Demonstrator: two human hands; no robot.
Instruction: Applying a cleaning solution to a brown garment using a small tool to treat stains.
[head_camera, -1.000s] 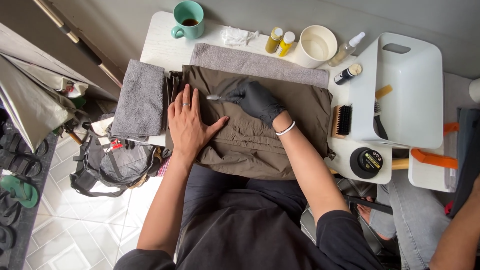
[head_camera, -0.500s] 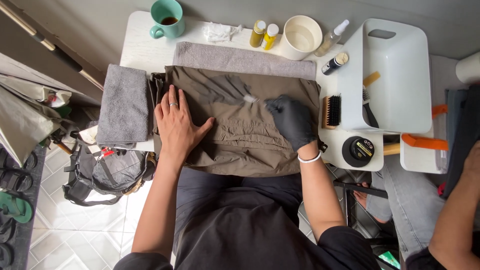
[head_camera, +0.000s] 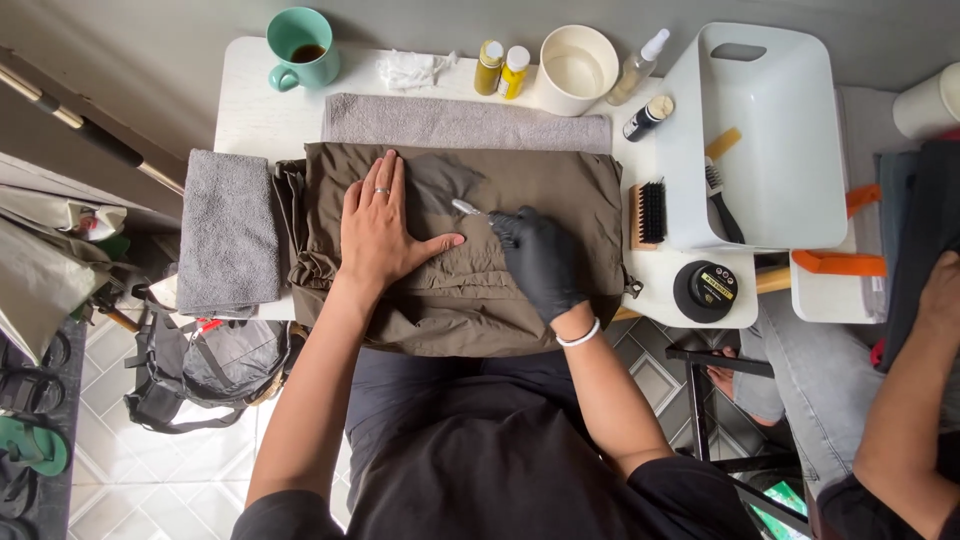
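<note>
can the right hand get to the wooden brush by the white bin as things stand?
Probably yes. The wooden brush lies on the table just right of the olive garment, nothing lying between it and the gloved right hand. But that hand grips a small tool, so it isn't free to grasp.

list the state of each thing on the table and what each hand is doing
left hand: bare, pressed flat on the olive garment
right hand: black-gloved, holding a small brush
small brush: tip on a damp dark patch
olive garment: folded, spread flat
teal mug: upright, dark liquid inside
white cup: upright, looks empty
spray bottle: lying down, capped
round tin: lid on
grey towel: folded
</note>
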